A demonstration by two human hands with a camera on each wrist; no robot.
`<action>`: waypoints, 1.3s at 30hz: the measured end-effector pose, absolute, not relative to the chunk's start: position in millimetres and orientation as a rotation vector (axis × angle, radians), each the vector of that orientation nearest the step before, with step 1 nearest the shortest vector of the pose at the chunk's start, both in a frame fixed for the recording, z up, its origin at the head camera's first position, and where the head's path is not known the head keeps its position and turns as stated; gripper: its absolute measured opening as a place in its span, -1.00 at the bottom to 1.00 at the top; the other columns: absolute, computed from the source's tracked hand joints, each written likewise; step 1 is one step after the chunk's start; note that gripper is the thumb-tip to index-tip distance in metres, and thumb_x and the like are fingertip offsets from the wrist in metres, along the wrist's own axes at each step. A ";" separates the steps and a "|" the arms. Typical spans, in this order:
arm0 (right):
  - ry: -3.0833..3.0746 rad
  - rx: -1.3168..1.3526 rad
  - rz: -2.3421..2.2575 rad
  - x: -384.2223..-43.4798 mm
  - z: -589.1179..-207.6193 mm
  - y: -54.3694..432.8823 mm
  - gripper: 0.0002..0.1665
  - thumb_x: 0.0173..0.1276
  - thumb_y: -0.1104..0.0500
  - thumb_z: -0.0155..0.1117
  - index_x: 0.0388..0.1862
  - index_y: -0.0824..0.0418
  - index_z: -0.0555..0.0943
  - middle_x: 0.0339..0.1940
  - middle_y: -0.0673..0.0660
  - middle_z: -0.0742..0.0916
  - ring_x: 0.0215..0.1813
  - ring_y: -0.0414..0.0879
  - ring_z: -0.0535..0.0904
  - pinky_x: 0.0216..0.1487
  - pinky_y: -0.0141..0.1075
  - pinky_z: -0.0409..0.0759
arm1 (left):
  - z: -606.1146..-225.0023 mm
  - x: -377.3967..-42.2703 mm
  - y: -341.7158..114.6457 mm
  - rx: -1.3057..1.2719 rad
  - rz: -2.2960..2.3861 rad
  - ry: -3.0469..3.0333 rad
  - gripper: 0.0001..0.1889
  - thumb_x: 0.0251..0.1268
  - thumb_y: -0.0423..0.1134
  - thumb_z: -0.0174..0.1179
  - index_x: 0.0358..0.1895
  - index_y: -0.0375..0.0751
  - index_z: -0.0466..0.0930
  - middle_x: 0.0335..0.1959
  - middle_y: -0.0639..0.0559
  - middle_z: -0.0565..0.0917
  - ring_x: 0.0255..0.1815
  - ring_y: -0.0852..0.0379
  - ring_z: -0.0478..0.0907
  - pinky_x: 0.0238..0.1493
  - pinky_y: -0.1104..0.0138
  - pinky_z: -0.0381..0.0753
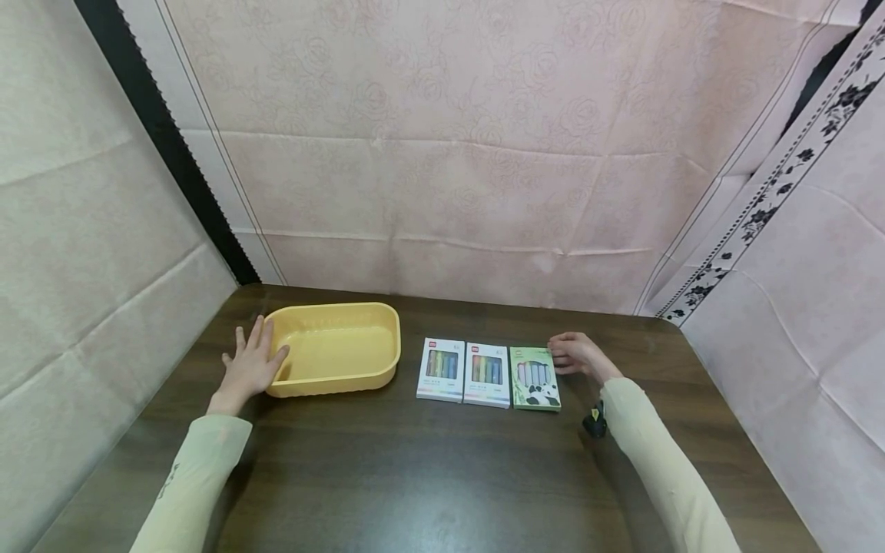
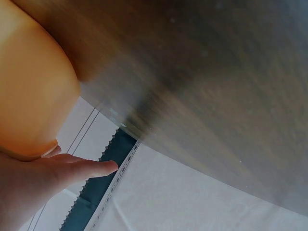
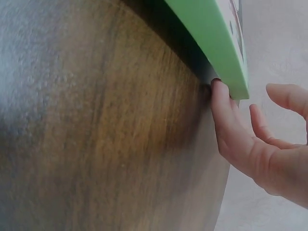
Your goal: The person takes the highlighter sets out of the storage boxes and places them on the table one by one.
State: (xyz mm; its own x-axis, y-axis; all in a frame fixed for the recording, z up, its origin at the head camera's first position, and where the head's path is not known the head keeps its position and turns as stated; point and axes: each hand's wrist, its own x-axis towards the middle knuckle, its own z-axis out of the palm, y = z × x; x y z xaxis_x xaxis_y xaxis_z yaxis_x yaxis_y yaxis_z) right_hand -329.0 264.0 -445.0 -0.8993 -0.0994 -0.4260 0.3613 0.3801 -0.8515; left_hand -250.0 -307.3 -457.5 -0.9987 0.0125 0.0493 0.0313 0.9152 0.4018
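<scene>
My left hand (image 1: 247, 367) rests on the left rim of a yellow plastic basin (image 1: 335, 384), its fingers spread and straight. In the left wrist view the basin's rounded orange-looking side (image 2: 36, 82) lies over the fingers. Three flat boxes stand side by side right of the basin: a white box (image 1: 430, 388), a second white box (image 1: 487, 392) and a green box (image 1: 522, 355) with a panda picture. Coloured sticks show on the front of each. At the green box's right edge is my right hand (image 1: 579, 355), fingertips touching its side, thumb apart from it.
The boxes and basin are on a dark brown wooden table (image 1: 387, 468). Pale patterned cloth (image 1: 442, 200) hangs behind the table's far edge, with more cloth at the left and right sides. A black device (image 1: 594, 422) sits at my right wrist.
</scene>
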 end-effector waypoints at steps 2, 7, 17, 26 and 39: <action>2.250 0.226 -1.519 -329.6 -445.2 263.2 -0.51 0.36 0.20 -0.04 0.19 0.45 0.23 -0.03 0.32 0.58 -0.26 -0.14 0.62 -0.08 -0.09 0.58 | -457.8 -250.2 -307.4 -0.036 -0.637 -3.030 -0.20 0.32 0.24 -0.49 0.39 -0.32 -0.34 0.42 -0.26 -0.39 0.29 -0.51 -0.53 -0.03 -0.50 -0.29; 2.263 0.233 -1.503 -330.4 -444.8 261.3 -0.51 0.38 0.18 -0.07 0.18 0.45 0.23 0.00 0.35 0.55 -0.25 -0.12 0.61 -0.06 -0.06 0.56 | -458.1 -250.4 -307.7 -0.037 -0.642 -3.026 -0.24 0.36 0.17 -0.42 0.39 -0.33 -0.34 0.42 -0.27 -0.39 0.29 -0.51 -0.52 -0.04 -0.50 -0.30; 2.338 0.186 -1.415 -327.3 -443.1 256.4 -0.48 0.39 0.13 -0.10 0.19 0.47 0.22 0.09 0.45 0.46 -0.07 0.04 0.57 -0.06 -0.07 0.56 | -458.4 -249.9 -308.1 -0.036 -0.639 -3.030 -0.24 0.36 0.17 -0.42 0.39 -0.33 -0.33 0.41 -0.27 -0.39 0.29 -0.51 -0.53 -0.04 -0.51 -0.30; 2.392 0.195 -1.369 -326.6 -440.8 252.0 -0.51 0.40 0.15 -0.14 0.17 0.47 0.21 0.06 0.43 0.44 -0.01 0.15 0.50 -0.05 -0.05 0.55 | -457.8 -250.1 -307.7 -0.042 -0.638 -3.023 -0.26 0.37 0.11 -0.38 0.39 -0.35 -0.33 0.41 -0.28 -0.38 0.29 -0.52 -0.52 -0.04 -0.51 -0.30; 2.431 0.105 -1.376 -314.2 -434.6 253.4 -0.51 0.40 0.13 -0.14 0.16 0.46 0.23 0.08 0.47 0.43 0.00 0.21 0.49 -0.04 -0.01 0.54 | -456.8 -250.1 -307.2 -0.030 -0.654 -3.039 -0.20 0.32 0.25 -0.52 0.39 -0.32 -0.36 0.41 -0.27 -0.40 0.29 -0.50 -0.53 -0.03 -0.50 -0.30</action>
State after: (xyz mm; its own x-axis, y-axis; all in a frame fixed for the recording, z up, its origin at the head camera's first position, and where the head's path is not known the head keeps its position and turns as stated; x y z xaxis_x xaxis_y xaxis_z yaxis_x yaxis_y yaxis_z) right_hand -314.2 253.4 -434.6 -0.9378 -0.1035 -0.3313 0.2308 0.5271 -0.8179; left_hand -250.1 -307.2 -456.8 -0.9993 0.0120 0.0362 0.0258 0.9114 0.4107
